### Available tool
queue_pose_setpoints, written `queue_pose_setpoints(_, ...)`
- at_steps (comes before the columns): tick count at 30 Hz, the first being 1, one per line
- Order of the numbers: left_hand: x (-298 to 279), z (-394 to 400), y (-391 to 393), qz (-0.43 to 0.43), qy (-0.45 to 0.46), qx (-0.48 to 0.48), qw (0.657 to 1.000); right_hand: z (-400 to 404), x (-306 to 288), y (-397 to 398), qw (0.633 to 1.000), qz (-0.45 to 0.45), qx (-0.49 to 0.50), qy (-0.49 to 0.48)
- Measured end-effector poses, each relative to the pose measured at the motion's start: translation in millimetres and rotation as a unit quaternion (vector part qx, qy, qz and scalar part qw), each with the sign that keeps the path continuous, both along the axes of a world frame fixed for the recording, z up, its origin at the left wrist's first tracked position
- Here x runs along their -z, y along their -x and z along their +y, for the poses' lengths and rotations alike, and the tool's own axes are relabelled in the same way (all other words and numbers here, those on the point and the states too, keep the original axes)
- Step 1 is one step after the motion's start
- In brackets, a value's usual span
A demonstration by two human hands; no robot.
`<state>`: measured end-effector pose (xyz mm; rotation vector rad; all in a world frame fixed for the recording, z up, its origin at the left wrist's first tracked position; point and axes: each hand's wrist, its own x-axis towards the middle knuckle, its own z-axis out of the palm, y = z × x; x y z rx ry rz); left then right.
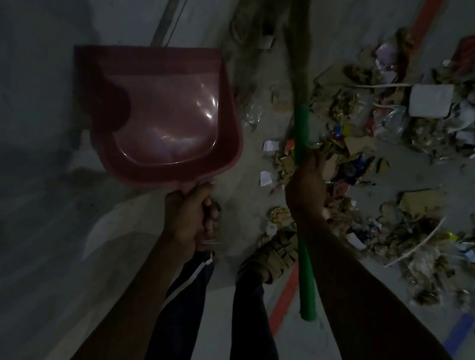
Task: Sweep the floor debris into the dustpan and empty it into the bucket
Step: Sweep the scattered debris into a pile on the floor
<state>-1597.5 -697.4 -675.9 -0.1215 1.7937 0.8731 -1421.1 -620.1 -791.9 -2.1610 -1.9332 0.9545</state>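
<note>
The left hand (187, 215) reaches forward with its fingers curled tight round the handle of the dustpan (160, 114), holding it above the floor (31, 181). The right hand (306, 183) is clamped round the green handle of the broom (303, 128), forearm stretched out, the blurred bristles reaching ahead past the dustpan's right side. The dustpan is glossy pinkish-red, its hollow facing the camera with nothing visible in it. To the right of the dustpan lies the debris (404, 136): cardboard scraps, paper and wrappers in a wide heap. Left of the dustpan the floor is bare grey concrete. A sandalled foot (271, 257) stands below the dustpan, beside a red floor stripe (283, 302).
</note>
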Motion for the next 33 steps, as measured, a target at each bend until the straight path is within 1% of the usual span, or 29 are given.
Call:
queue_pose_setpoints(4, -0.7, -1.2, 6.3, -0.008, 0.004, 0.004, 1.000, 27.3, 9.8, 36.7, 0.997, 0.043, -0.051, 0.031)
queue_pose_setpoints(6, -2.4, -1.5, 11.2, -0.014, -0.006, 0.008, 1.000, 40.3, 13.1, 49.9, 0.995, 0.049, -0.066, 0.060)
queue_pose_setpoints(8, -5.7, -2.1, 16.2, -0.026, -0.023, 0.016, 0.999, 48.1, 14.0, 55.9, 0.993, 0.044, -0.052, 0.100)
queue_pose_setpoints(10, -9.0, -3.1, 20.4, -0.034, -0.026, 0.022, 0.999, 47.1, 12.3, 54.0, 0.993, 0.039, -0.012, 0.114)
queue_pose_setpoints(13, -13.1, -2.5, 24.2, -0.032, -0.003, 0.030, 0.999, 32.3, 8.9, 36.7, 0.994, 0.010, 0.022, 0.106)
queue_pose_setpoints(17, -18.6, -1.2, 24.2, -0.032, 0.003, 0.032, 0.999, 2.6, 0.6, 4.8, 0.991, -0.025, 0.085, 0.098)
queue_pose_setpoints(21, -23.2, -1.1, 22.6, -0.035, 0.004, 0.055, 0.998, -32.0, -12.5, -15.6, 0.987, -0.067, 0.134, 0.050)
queue_pose_setpoints(23, -26.4, -2.3, 21.9, -0.035, 0.005, 0.069, 0.997, -47.4, -19.0, -18.4, 0.988, -0.065, 0.137, 0.007)
queue_pose_setpoints(25, -31.8, -6.0, 20.6, -0.036, 0.000, 0.075, 0.997, -58.9, -26.6, -15.3, 0.988, -0.052, 0.143, -0.015)
queue_pose_setpoints(27, -37.8, -13.5, 21.2, -0.032, -0.013, 0.076, 0.996, -66.5, -33.7, -5.1, 0.989, -0.037, 0.137, -0.029)
queue_pose_setpoints(29, -44.6, -22.8, 24.3, -0.023, -0.017, 0.072, 0.997, -70.8, -40.3, 10.7, 0.993, -0.004, 0.118, -0.026)
queue_pose_setpoints(33, -49.3, -40.8, 36.3, -0.013, -0.002, 0.063, 0.998, -73.4, -37.2, 47.7, 0.999, 0.035, 0.032, -0.001)
